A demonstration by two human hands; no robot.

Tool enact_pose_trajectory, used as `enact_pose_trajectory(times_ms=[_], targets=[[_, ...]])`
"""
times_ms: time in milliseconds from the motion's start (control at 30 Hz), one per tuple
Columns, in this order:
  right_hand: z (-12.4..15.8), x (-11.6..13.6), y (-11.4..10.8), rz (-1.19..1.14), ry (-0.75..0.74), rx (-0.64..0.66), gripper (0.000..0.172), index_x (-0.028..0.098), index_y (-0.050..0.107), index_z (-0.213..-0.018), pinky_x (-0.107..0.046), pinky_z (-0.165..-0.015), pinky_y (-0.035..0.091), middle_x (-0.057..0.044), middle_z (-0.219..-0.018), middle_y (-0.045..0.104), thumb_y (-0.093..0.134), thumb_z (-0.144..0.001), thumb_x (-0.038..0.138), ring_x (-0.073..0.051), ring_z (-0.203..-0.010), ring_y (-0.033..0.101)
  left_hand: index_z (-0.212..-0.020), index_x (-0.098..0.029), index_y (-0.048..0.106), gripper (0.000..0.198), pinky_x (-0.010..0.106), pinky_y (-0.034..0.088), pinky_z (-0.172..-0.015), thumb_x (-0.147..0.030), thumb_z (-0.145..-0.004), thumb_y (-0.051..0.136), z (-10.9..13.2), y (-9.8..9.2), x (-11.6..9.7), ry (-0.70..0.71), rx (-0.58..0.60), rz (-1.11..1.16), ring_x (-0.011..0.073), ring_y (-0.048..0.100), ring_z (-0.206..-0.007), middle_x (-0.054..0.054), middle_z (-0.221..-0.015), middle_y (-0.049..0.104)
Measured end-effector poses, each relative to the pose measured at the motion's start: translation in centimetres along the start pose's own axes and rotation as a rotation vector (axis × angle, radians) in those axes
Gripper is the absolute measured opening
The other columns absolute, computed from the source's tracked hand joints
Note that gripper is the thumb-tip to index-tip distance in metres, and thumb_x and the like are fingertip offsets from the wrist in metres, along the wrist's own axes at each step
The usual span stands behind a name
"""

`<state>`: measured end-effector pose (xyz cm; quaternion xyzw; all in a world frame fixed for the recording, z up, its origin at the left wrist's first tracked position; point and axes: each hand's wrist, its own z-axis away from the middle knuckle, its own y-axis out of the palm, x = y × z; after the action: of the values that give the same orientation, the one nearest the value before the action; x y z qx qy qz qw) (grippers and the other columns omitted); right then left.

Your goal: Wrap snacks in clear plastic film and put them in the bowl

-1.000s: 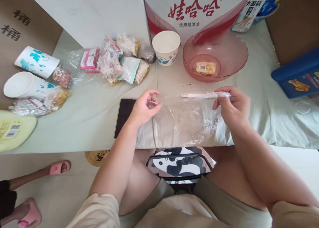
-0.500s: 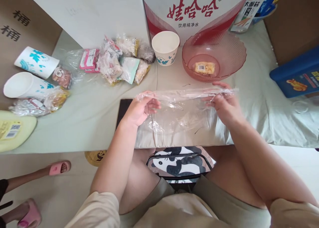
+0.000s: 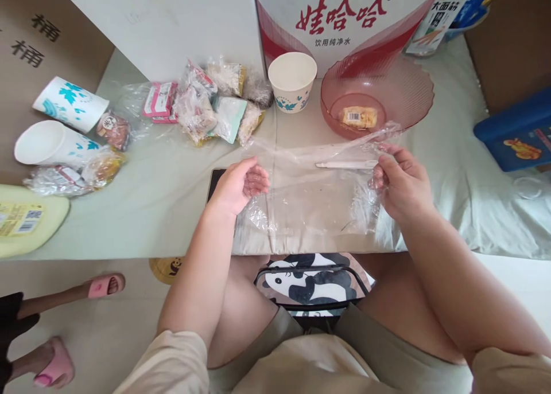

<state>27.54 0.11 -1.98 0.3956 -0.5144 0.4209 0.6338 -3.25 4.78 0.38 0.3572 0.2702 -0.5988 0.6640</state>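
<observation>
A sheet of clear plastic film stretches between my hands, low over the cloth-covered table. My left hand is closed at the film's left side, thumb along its top edge and fingers curled. On the other side my right hand pinches the film's upper right corner. From its fingers a slim white pen-like tool points left across the film; its kind is unclear. Just beyond my right hand stands a pink transparent bowl with a small wrapped snack inside.
A paper cup stands left of the bowl, before a white carton. Several wrapped snacks lie further left, near two tipped paper cups. A blue container is at right. A dark flat device lies partly under my left hand.
The film's upper edge, earlier pulled straight between both hands, now sags and lies more spread out. My right hand has turned, and the white tool in it now shows clearly.
</observation>
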Motion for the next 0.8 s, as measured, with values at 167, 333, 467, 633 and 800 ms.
enact_pose_trajectory(times_ms=[167,333,467,633,800], targets=[[0.8,0.4,-0.1,-0.024,-0.041,0.092,0.046,0.030,0.056,-0.123,-0.026,-0.051,0.052,0.005,-0.068,0.069,0.076,-0.084,0.046,-0.014,-0.053,0.064,-0.050,-0.016,0.062,0.055,0.019,0.046,-0.040,-0.044,-0.096,0.052,0.8,0.2,-1.2,-0.028,0.053,0.191,0.0115,0.060,-0.037,0.002,-0.043,0.060],[2.2,0.5,0.3,0.014,-0.168,0.161,0.075,0.037,0.036,-0.147,-0.034,-0.068,0.060,0.007,-0.068,0.070,0.079,-0.086,0.034,-0.019,-0.064,0.071,-0.055,-0.015,0.065,0.058,0.018,0.044,-0.037,-0.048,-0.099,0.048,0.4,0.1,-1.4,-0.072,0.088,0.304,0.0116,0.060,-0.037,0.003,-0.044,0.062],[2.1,0.4,0.1,0.030,-0.263,0.083,0.032,0.032,0.062,-0.119,-0.029,-0.059,0.054,0.006,-0.064,0.065,0.071,-0.090,0.027,-0.014,-0.054,0.063,-0.061,-0.016,0.065,0.041,0.017,0.038,-0.034,-0.038,-0.094,0.055,-0.6,-0.4,-0.8,-0.139,-0.007,0.334,0.0102,0.057,-0.037,0.002,-0.046,0.063],[1.6,0.3,-0.1,0.089,-0.244,0.001,0.010,0.024,0.073,-0.094,-0.025,-0.045,0.041,0.002,-0.071,0.066,0.066,-0.089,0.027,-0.007,-0.044,0.050,-0.100,-0.023,0.069,0.017,0.014,0.044,-0.043,-0.030,-0.084,0.070,-1.0,-0.5,0.1,0.183,-0.156,0.307,0.0078,0.062,-0.047,-0.004,-0.060,0.068],[1.4,0.3,-0.4,0.262,-0.302,-0.041,0.029,0.028,0.072,-0.112,-0.027,-0.050,0.046,0.000,-0.086,0.072,0.071,-0.083,0.026,-0.010,-0.052,0.055,-0.113,-0.023,0.069,0.042,0.021,0.054,-0.063,-0.021,-0.072,0.080,-0.9,-0.1,1.4,0.485,-0.052,-0.099,0.0121,0.072,-0.069,0.000,-0.084,0.076]])
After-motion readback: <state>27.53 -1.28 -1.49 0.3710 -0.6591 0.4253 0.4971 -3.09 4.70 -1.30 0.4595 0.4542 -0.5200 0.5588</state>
